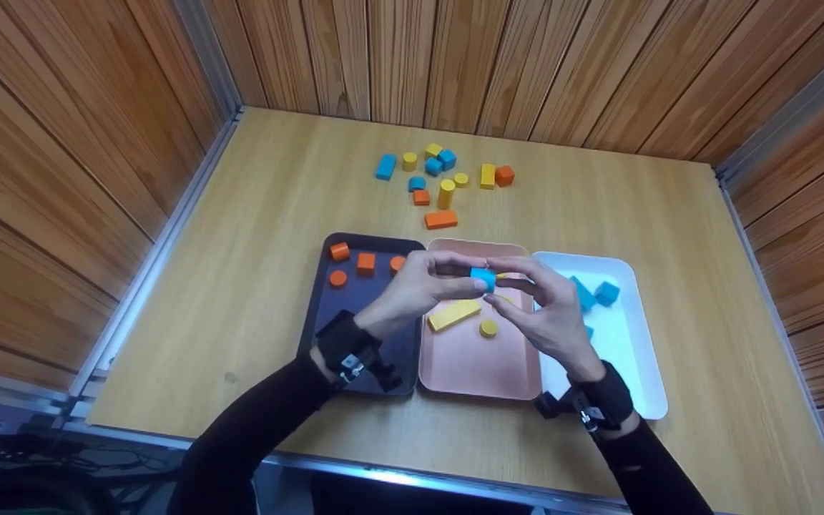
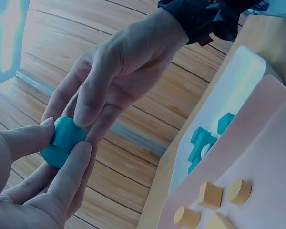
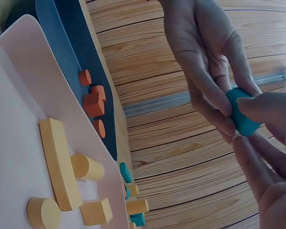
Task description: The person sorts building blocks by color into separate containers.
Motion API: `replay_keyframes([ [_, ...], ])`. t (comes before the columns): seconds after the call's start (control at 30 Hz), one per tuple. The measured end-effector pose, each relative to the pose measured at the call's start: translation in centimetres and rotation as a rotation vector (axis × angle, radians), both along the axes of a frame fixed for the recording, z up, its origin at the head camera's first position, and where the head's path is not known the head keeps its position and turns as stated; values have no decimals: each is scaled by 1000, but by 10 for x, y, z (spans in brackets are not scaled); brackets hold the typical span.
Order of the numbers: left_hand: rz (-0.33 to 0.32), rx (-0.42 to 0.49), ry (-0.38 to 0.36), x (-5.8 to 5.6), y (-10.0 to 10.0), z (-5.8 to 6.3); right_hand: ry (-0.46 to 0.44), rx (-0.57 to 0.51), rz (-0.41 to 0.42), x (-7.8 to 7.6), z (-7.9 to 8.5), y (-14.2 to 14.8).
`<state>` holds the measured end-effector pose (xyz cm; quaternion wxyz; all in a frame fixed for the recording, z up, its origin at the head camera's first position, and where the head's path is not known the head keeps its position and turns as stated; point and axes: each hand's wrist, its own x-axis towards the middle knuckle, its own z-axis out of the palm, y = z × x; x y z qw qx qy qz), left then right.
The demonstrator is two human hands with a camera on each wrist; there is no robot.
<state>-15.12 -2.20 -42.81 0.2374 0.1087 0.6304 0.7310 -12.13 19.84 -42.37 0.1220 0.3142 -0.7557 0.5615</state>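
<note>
A small blue cylindrical block (image 1: 482, 277) is held up over the pink tray (image 1: 480, 368), between both hands. My left hand (image 1: 415, 287) pinches it from the left with thumb and fingers. From the other side my right hand (image 1: 546, 315) grips it, its thumb and fingertips on the block. Both wrist views show fingers of the two hands around the block (image 2: 62, 140), covering part of it. Below, in the pink tray, lie a long yellow block (image 1: 453, 315), a yellow cylinder (image 1: 488, 328) and other yellow pieces partly hidden by the hands.
Left of the pink tray, a dark tray (image 1: 355, 343) has several orange blocks (image 1: 365, 264). A white tray (image 1: 630, 357) on the right has several blue blocks (image 1: 606, 293). Behind the trays, mixed blocks such as an orange one (image 1: 440, 219) are scattered. Wooden walls enclose the table.
</note>
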Motion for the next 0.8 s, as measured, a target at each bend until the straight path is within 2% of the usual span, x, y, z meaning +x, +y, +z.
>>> replay_keyframes([
  [0.2, 0, 36, -33, 1, 4, -4, 60, -27, 9, 2, -3, -2],
  [0.27, -7, 31, -28, 1, 5, -4, 73, -18, 11, 0, -4, 0],
  [0.33, -24, -18, -1, -1, 4, -5, 75, 8, 5, -3, -8, 4],
  [0.37, -32, -68, 30, -2, 3, -5, 72, 25, 0, -5, -11, 8],
  [0.43, -42, -243, 131, -5, 0, -6, 61, 76, -27, -9, -14, 17],
  [0.5, -44, -465, 222, -7, -4, -9, 48, 138, -65, -14, -16, 31],
  [0.57, -47, -684, 248, -9, -9, -13, 37, 210, -112, -18, -15, 46],
  [0.6, -58, -781, 234, -9, -11, -15, 33, 248, -137, -20, -14, 53],
  [0.7, -128, -987, 90, -9, -14, -25, 25, 365, -216, -25, -11, 77],
  [0.8, -218, -1094, -57, -8, -13, -35, -25, 463, -281, -30, -12, 102],
])
